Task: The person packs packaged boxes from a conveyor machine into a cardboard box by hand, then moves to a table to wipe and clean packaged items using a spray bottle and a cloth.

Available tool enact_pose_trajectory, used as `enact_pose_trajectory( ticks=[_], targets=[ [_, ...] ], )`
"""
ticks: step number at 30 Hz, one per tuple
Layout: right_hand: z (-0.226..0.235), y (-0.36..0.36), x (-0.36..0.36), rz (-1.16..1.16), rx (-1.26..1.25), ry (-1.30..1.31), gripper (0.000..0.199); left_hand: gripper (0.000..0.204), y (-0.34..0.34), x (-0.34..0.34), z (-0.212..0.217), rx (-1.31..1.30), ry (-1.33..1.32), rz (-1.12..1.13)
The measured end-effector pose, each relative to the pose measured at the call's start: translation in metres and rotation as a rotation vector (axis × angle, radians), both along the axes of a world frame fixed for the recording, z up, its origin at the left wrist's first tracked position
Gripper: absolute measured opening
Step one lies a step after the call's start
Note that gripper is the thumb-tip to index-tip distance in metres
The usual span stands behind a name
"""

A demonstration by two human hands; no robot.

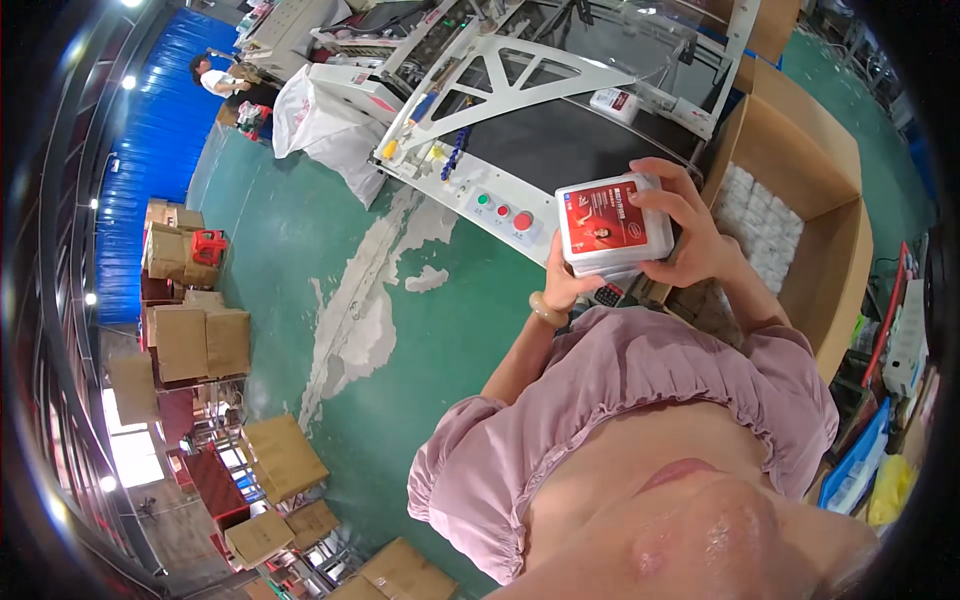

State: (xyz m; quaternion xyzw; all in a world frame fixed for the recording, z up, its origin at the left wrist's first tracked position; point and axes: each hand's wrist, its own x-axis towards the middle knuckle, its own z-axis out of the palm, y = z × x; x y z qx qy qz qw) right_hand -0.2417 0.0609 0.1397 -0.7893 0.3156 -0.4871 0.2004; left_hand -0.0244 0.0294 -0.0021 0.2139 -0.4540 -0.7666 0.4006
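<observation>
Between my two hands is a short stack of white plastic boxes [605,225], the top one bearing a red printed label. My left hand [568,278] grips it from the near left and below, the thumb along its side. Wrapped over the right side, the fingers of my right hand [690,215] reach onto the top. How many boxes are in the stack I cannot tell. Just beyond it lies the black conveyor belt [540,145] of a white-framed machine. One more white box with a red label [614,104] rests on that belt.
An open cardboard carton [835,250] stands at my right, partly filled with clear-wrapped packs [765,225]. Push buttons [503,211] line the machine's near edge. A white sack [330,135] leans beside it. Stacked cartons [195,342] stand at left; a person [220,82] is far off.
</observation>
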Motion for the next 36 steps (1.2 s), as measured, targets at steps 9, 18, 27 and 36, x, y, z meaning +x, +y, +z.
enact_pose_trajectory(
  ticks=[9,18,27,36],
  targets=[
    [-0.043,-0.048,-0.06,-0.528,0.272,-0.77,0.058,0.097,0.005,0.013,0.003,0.009,0.05,0.13],
    [-0.161,-0.131,-0.192,-1.097,0.786,-0.697,0.069,0.091,0.012,0.036,-0.004,0.055,0.029,0.289],
    [-0.208,-0.142,-0.182,-1.586,0.973,-0.236,0.083,0.087,0.015,0.049,-0.005,0.042,0.049,0.398],
    [-0.226,-0.139,-0.185,-1.46,1.078,-0.109,0.07,0.091,0.013,0.043,0.0,0.016,0.055,0.394]
  ],
)
